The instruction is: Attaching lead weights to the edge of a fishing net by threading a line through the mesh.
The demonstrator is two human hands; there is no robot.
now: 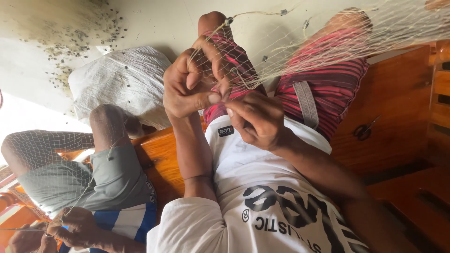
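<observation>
A fine pale fishing net (281, 56) is stretched over my knees and my red striped shorts (333, 84). My left hand (187, 86) is clenched on a bunch of the mesh, thumb pressed against the fingers. Just to its right and touching it, my right hand (255, 119) pinches the net strands between thumb and forefinger. A thicker edge cord with small weights (255, 14) runs from my left knee across the top. My white printed t-shirt (262, 187) fills the lower middle.
I sit on an orange-brown wooden bench (398, 93) on which a pair of scissors (364, 129) lies. A full white sack (122, 79) lies on the speckled floor. At left another person in grey shorts (93, 182) handles net with their hands (70, 227).
</observation>
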